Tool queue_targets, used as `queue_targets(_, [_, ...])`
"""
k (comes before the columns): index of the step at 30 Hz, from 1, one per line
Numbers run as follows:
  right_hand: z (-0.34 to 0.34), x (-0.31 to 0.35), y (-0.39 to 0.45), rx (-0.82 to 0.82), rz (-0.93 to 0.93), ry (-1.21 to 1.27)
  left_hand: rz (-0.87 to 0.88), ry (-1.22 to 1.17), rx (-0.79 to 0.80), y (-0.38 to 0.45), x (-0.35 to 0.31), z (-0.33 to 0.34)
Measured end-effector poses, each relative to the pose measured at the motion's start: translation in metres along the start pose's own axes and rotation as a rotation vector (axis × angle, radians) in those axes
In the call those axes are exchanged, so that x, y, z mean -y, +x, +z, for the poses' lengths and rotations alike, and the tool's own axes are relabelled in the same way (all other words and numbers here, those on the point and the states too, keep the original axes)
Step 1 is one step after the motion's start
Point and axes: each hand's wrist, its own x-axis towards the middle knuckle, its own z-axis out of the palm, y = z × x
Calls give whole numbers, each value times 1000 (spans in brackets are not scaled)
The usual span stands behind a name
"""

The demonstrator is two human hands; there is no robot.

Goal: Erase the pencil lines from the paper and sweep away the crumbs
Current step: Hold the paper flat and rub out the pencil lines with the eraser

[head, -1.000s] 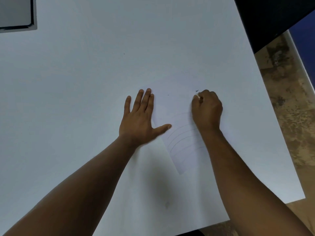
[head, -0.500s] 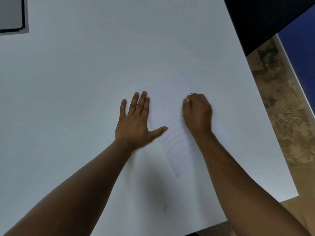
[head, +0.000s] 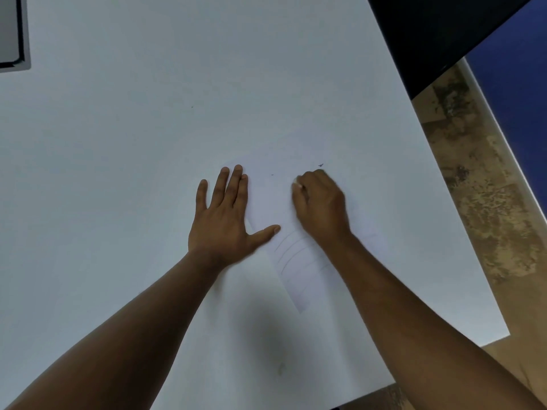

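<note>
While flat on the table (head: 124, 179), left hand (head: 225, 220): fingers straight and spread, palm down, index side and thumb lying on the paper's (head: 268, 199) left edge, pressing. Paper at centre of view, pale, tilted, long axis running from about 11 o'clock to 5 o'clock. Right hand (head: 321, 207) at 3 o'clock of the left, on the paper, fingers clenched around a small white eraser (head: 296, 182), only its tip visible at the knuckles' 10 o'clock side. Faint curved pencil lines (head: 291, 255) at 6 o'clock of the right hand, between both wrists. Dark crumbs (head: 321, 165) at 12 o'clock of the right hand, just beyond the knuckles; a smaller speck (head: 272, 174) between the hands. Grey-framed object (head: 14, 34) at the table's far 10 o'clock corner.
</note>
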Motion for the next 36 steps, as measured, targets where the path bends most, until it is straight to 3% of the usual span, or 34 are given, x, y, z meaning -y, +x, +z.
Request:
queue_targets(7, [1,-1,0,25,23,-58,-3,7,17,0,-1,0])
queue_targets(11, [-11,-19,9,-118,282,-33,-5,6,16,0,-1,-1])
queue_targets(15, [13,27,-8,27,108,4,0,10,10,-1,-1,-2])
queue_targets(17, [14,27,-9,19,92,-16,3,7,9,-1,-1,-2])
queue_targets(23, [3,6,4,-139,389,-29,-4,8,30,0,-1,-2])
queue_targets(27, [23,55,-18,15,185,-56,14,18,19,-1,0,-2])
queue_targets(29, [18,45,-17,7,140,-112,11,13,15,-1,-1,-2])
queue_targets(33, [-10,-10,5,-97,320,-158,-2,2,6,0,-2,0])
queue_targets(36, [-15,-15,8,-114,334,-90,-4,0,2,-1,-1,-1])
